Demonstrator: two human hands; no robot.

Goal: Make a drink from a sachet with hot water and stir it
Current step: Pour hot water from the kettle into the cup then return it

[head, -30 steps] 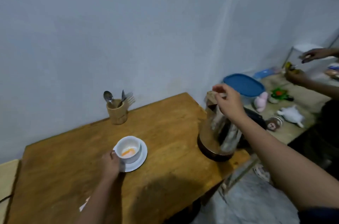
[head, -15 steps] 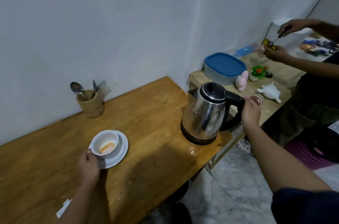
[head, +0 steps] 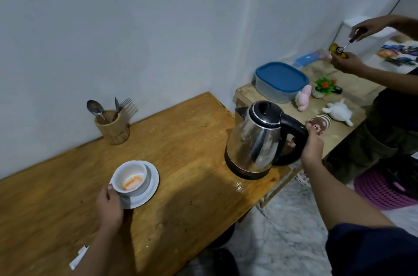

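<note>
A white cup [head: 130, 176] with orange powder at its bottom stands on a white saucer [head: 150, 187] on the wooden table [head: 181, 140]. My left hand [head: 109, 204] holds the cup at its near side, by the handle. A steel kettle [head: 255, 140] with a black lid sits on its base at the table's right end. My right hand [head: 313, 142] is wrapped around the kettle's black handle [head: 294, 125]. A wooden holder [head: 112, 127] by the wall carries a spoon [head: 95, 108], a knife and a fork.
A lower wooden bench [head: 291, 108] to the right holds a blue-lidded tub [head: 280, 81], small toys and a tiny plant. Another person stands there working on a small object with a screwdriver. A purple basket [head: 384, 187] sits on the marble floor. White paper lies at the table's near edge.
My right hand left the kettle's lid and went down to the handle, closing around it. The view swung right. My left hand stayed on the cup.
</note>
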